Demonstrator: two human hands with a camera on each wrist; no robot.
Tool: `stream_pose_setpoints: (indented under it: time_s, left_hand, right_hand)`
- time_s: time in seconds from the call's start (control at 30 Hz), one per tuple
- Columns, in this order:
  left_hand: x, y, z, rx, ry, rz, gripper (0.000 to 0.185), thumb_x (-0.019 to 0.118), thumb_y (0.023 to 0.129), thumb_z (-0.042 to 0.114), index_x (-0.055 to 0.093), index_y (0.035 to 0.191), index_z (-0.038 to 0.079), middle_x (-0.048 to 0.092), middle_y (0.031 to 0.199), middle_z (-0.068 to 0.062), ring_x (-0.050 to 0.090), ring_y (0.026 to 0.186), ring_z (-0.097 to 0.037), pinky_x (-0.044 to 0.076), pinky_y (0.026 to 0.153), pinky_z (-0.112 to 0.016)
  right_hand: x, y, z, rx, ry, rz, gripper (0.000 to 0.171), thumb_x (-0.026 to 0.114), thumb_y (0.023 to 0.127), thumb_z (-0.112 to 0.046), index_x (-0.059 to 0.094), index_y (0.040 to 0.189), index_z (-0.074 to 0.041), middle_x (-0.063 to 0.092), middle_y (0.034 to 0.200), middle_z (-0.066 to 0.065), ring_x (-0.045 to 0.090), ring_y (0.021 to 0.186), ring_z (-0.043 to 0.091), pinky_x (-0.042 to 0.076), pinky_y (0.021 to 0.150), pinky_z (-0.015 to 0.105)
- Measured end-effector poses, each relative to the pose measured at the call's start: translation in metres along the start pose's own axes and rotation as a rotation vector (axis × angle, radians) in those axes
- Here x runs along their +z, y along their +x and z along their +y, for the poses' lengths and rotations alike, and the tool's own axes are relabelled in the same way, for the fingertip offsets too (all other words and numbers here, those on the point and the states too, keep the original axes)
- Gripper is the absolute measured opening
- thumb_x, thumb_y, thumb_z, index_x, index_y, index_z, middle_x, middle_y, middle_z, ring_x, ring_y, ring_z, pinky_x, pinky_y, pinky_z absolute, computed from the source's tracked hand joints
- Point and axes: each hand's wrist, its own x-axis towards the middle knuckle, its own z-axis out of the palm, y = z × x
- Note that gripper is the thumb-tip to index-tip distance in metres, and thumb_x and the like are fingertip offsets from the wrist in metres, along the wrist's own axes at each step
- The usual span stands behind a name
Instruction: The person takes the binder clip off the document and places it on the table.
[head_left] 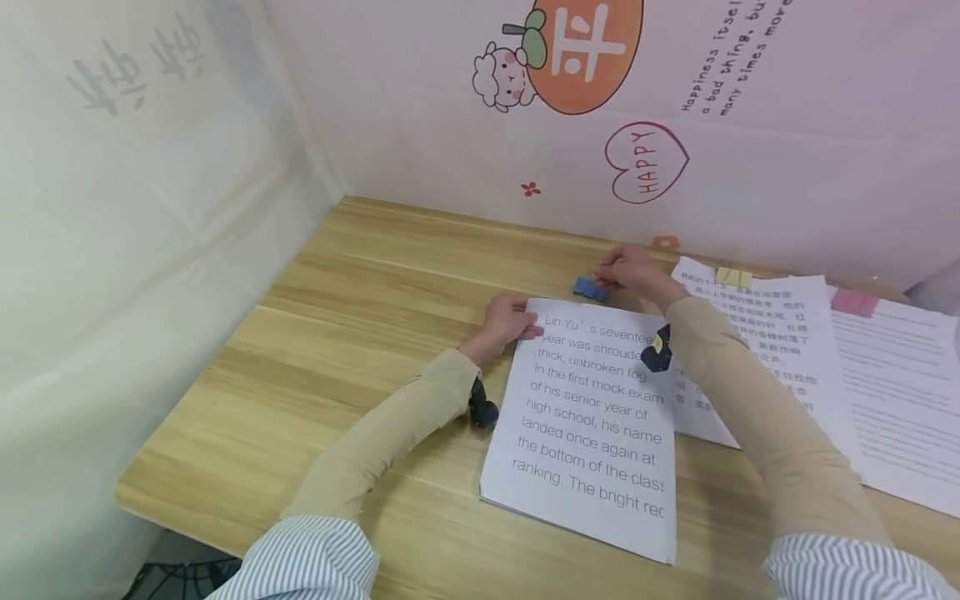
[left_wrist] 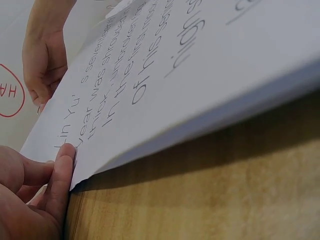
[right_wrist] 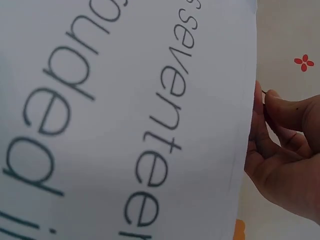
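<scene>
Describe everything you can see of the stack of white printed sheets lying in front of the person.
The stack of white printed sheets lies flat on the light wooden table, slightly skewed. Large grey English text begins "Lin Yu's seventeen". It looks like several thin paper sheets, edges roughly aligned. The left hand touches its top left corner; the right hand holds a small blue binder clip at its top edge. Its right side overlaps another printed sheet.

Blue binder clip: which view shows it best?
Head view: the blue binder clip sits at the top edge of the paper stack, pinched by the right hand. Right wrist shows only a thin dark bit at the fingers; left wrist shows none.
</scene>
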Motion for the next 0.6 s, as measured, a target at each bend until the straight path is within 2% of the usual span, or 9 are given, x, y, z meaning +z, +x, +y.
stream_pose_setpoints:
  time_s: [0.2, 0.43, 0.6]
  left_hand:
    - [0.001, -0.001, 0.003, -0.014, 0.012, 0.011, 0.045, 0.060, 0.088, 0.000, 0.050, 0.132, -0.003, 0.062, 0.118, -0.026, 0.070, 0.068, -0.016, 0.059, 0.059, -0.017]
    - [0.001, -0.002, 0.005, -0.041, 0.007, 0.021, 0.048, 0.060, 0.089, 0.001, 0.047, 0.135, -0.001, 0.063, 0.116, -0.025, 0.072, 0.075, -0.020, 0.058, 0.056, -0.016]
    - [0.000, -0.003, 0.005, -0.050, -0.007, 0.019, 0.048, 0.060, 0.088, 0.000, 0.047, 0.135, -0.002, 0.064, 0.113, -0.025, 0.072, 0.071, -0.019, 0.058, 0.056, -0.017]
  right_hand:
    - [0.003, 0.002, -0.001, -0.019, -0.140, 0.047, 0.019, 0.055, 0.094, -0.012, 0.054, 0.099, 0.007, 0.069, 0.096, 0.022, 0.066, 0.071, 0.013, 0.060, 0.070, 0.029]
    - [0.007, 0.010, 0.002, -0.001, -0.244, 0.090, 0.019, 0.055, 0.095, -0.015, 0.059, 0.102, 0.002, 0.070, 0.095, 0.018, 0.066, 0.079, 0.021, 0.048, 0.063, 0.023]
    - [0.008, 0.010, 0.001, -0.022, -0.248, 0.104, 0.020, 0.055, 0.094, -0.012, 0.059, 0.103, 0.005, 0.069, 0.090, 0.019, 0.065, 0.075, 0.021, 0.050, 0.062, 0.023]
